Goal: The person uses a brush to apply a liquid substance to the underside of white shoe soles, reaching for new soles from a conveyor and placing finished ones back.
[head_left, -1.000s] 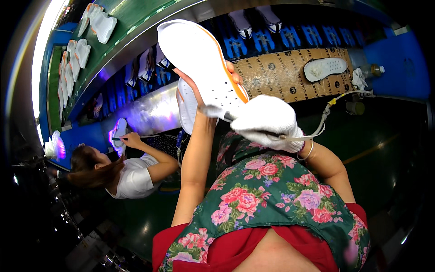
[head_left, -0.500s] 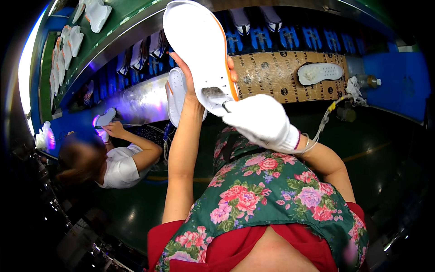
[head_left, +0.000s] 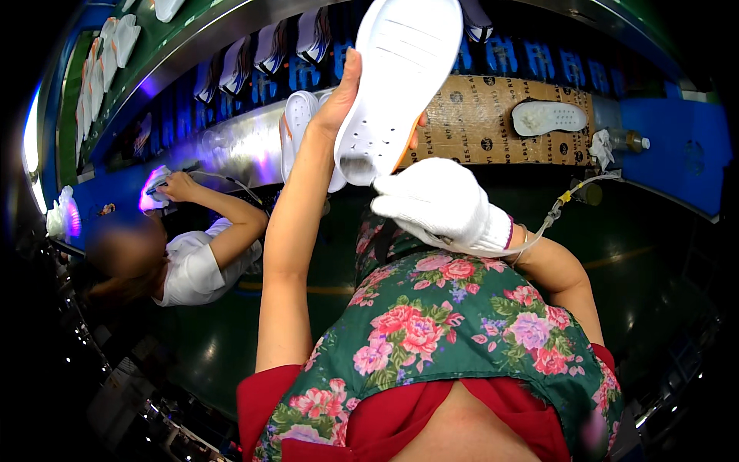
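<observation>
A white shoe sole (head_left: 404,77) with an orange stripe along its side is held up in front of me. My left hand (head_left: 341,100) grips it, thumb at the left edge and fingertips showing at the right edge. Small holes and a greyish patch mark its heel end. My right hand (head_left: 435,199), in a white knitted glove, is closed just below the heel, its fingertips close to that patch. Whatever it pinches is hidden by the glove. A clear tube (head_left: 548,219) runs along the right wrist. Behind my left forearm, more white soles (head_left: 299,123) lie on the metal bench.
Cardboard (head_left: 485,131) covers part of the bench, bearing another white sole (head_left: 566,118). To its right are a clear bottle (head_left: 635,142) and a crumpled white cloth (head_left: 602,148). Shoes (head_left: 271,48) line a blue rack behind. At left, a co-worker (head_left: 192,258) handles a purple-lit piece.
The held sole has moved right and upright, tilting so its slots and holes show. My gloved hand sits slightly lower, and the dark tip at its fingers is out of sight.
</observation>
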`<state>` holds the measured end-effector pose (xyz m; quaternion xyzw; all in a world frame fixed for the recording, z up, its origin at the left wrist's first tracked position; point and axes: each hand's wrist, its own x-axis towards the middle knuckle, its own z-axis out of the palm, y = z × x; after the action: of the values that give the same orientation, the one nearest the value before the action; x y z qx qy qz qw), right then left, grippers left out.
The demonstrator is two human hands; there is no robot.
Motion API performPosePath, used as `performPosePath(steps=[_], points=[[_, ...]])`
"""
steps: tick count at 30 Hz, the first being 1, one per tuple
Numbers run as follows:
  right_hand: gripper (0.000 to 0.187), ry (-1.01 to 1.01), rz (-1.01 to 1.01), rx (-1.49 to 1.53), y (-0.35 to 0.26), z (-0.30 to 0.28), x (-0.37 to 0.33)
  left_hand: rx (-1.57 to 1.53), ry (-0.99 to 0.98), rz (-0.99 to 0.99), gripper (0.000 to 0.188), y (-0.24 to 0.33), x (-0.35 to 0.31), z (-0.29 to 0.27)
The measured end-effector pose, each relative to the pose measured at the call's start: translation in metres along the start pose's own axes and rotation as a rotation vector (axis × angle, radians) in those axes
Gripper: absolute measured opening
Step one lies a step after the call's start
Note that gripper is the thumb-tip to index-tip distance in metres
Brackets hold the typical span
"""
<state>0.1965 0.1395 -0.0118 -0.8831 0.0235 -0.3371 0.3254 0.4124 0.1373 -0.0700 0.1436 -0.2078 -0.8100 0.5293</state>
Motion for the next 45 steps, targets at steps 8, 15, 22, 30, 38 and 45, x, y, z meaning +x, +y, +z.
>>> performPosePath(steps=[8, 15, 22, 30, 38, 45], points=[[0.031, -0.032, 0.038, -0.036, -0.006, -0.007, 0.006, 0.661, 0.376, -0.119, 0.079, 0.005, -0.003, 0.005], [0.019, -0.074, 0.265, 0.396, -0.018, -0.002, 0.015, 1.118, 0.338, -0.413, 0.092, 0.018, 0.003, 0.015], [0.022, -0.103, 0.083, -0.012, -0.012, 0.006, 0.004, 1.399, 0.232, -0.740, 0.114, 0.034, 0.016, 0.051], [0.022, -0.129, 0.188, 0.093, 0.000, 0.000, 0.002, 1.447, 0.015, -0.814, 0.119, 0.028, 0.024, 0.039], [0.021, -0.193, 0.276, 0.171, -0.002, -0.009, 0.007, 1.425, 0.040, -0.842, 0.115, 0.034, 0.022, 0.031], [0.016, 0.236, 0.869, 0.615, 0.004, -0.030, 0.003, 0.549, 0.273, -0.613, 0.097, 0.036, 0.003, 0.021]])
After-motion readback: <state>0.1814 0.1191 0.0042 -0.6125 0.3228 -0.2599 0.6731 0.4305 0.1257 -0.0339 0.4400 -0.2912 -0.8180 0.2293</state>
